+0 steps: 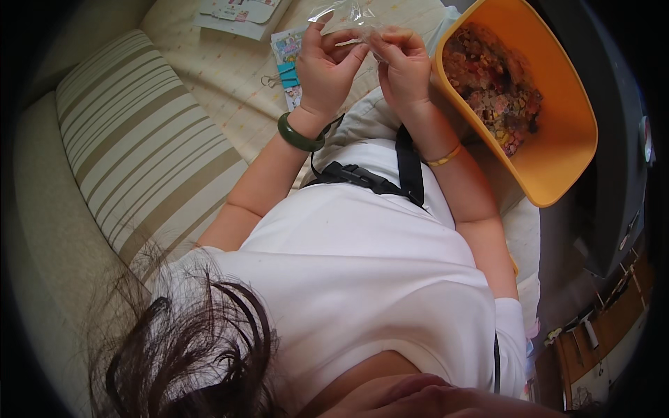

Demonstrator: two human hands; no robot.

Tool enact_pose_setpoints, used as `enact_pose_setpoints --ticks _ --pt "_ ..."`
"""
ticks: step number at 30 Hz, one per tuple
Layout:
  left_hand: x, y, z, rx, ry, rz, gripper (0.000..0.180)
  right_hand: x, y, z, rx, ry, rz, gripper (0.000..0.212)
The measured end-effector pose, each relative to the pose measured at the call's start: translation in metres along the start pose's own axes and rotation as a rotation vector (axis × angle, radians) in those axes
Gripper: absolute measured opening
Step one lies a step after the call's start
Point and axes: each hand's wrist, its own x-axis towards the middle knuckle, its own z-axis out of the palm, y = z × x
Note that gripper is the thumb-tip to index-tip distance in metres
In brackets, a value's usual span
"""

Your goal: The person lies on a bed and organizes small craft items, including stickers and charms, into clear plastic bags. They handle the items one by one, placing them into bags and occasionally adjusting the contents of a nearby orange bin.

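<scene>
A clear, shiny plastic bag [341, 11] is pinched between my two hands at the top of the view. My left hand [326, 78], above a dark green bangle, has its thumb and index finger closed on the bag's near edge. Right beside it, my right hand [405, 73] grips the same edge with thumb and fingers bent together. Whether something small lies in the bag I cannot tell. Just left of my left hand is a stack of printed cards [293, 99] with a turquoise binder clip [286, 74] on it.
A yellow-orange bin [557, 164] stands close to my right forearm, holding a heap of small multicoloured flat pieces [491, 87]. At the upper left, a white box [240, 15] rests on the patterned cover [202, 56]. A striped cushion [143, 132] lies to my left.
</scene>
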Motion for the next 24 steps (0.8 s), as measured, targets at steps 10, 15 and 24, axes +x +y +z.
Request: enact_pose_setpoints --ticks 10,15,24 --pt "0.026 0.031 -0.007 0.906 0.107 0.641 0.023 0.001 0.0 0.001 -0.051 -0.021 -0.01 0.014" --pt "0.022 0.031 0.0 0.062 0.04 0.006 0.034 0.0 0.001 -0.001 -0.107 -0.043 -0.01 0.014" --pt "0.028 0.058 0.004 0.716 0.025 0.301 0.019 -0.001 0.001 -0.001 -0.136 -0.037 -0.042 0.015"
